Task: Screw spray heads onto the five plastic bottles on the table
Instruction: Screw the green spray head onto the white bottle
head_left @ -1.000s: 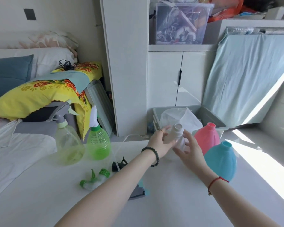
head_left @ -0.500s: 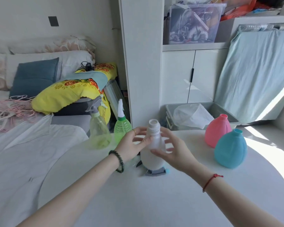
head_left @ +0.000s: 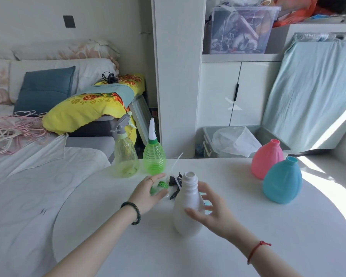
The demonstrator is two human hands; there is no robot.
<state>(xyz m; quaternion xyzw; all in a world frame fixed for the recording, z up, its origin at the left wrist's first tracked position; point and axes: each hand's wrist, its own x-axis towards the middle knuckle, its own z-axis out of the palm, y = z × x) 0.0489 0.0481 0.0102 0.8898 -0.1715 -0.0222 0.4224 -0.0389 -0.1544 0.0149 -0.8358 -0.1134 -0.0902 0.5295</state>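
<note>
1. White bottle (head_left: 188, 208): upright on the round white table (head_left: 248, 246), neck uncapped, near the front centre.
2. Right hand (head_left: 212, 214): fingers spread and apart, just beside the white bottle's right flank; contact not discernible.
3. Left hand (head_left: 148, 193): fingers loosely curled over a green spray head (head_left: 159, 187) lying on the table; firm grip not confirmable.
4. Black spray head (head_left: 175, 183): lying behind the white bottle.
5. Pale yellow-green bottle (head_left: 126, 156) and green ribbed bottle (head_left: 154, 156): upright at far edge, heads fitted.
6. Pink bottle (head_left: 267, 158) and blue bottle (head_left: 282, 180): upright at right, necks uncapped.
</note>
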